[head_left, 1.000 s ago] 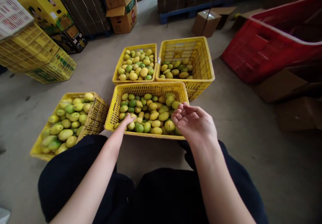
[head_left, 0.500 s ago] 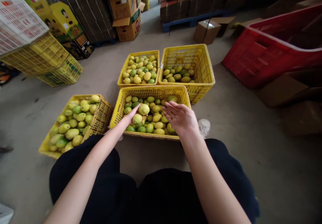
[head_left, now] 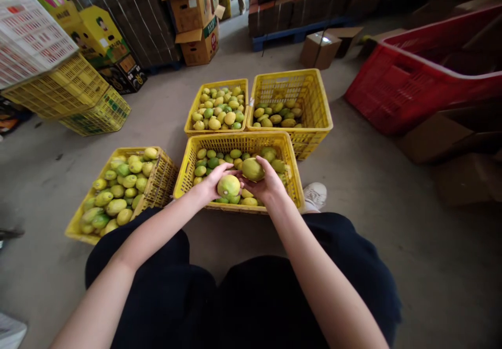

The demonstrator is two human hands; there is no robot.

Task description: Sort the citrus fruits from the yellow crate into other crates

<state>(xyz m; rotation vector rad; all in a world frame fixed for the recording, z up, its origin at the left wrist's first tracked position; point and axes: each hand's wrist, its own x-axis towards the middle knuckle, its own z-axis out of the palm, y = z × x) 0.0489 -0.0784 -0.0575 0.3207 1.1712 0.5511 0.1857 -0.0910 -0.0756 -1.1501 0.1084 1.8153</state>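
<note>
Both of my hands are over the front yellow crate [head_left: 239, 138], which holds many green and yellow lemons. My left hand [head_left: 215, 182] is closed round a yellow-green lemon [head_left: 228, 186], its fingers partly hidden. Close beside it, my right hand [head_left: 270, 181] grips a larger, darker lemon [head_left: 252, 169], thumb on top and fingers beneath. The fingertips of the two hands nearly meet between the fruits. Loose lemons [head_left: 212, 162] lie in the crate below, partly covered by my hands.
Behind stand a full crate of lemons [head_left: 187, 124] and a partly filled crate [head_left: 321, 103]. Another heaped crate [head_left: 159, 181] sits by my left knee. A big red bin [head_left: 392, 87] and cardboard boxes [head_left: 463, 134] are at right, stacked crates [head_left: 78, 87] at left.
My right hand, open half a second ago, has moved left and closed on a lemon. My left hand holds one lemon where two showed near it before. Someone's legs appear in the background.
</note>
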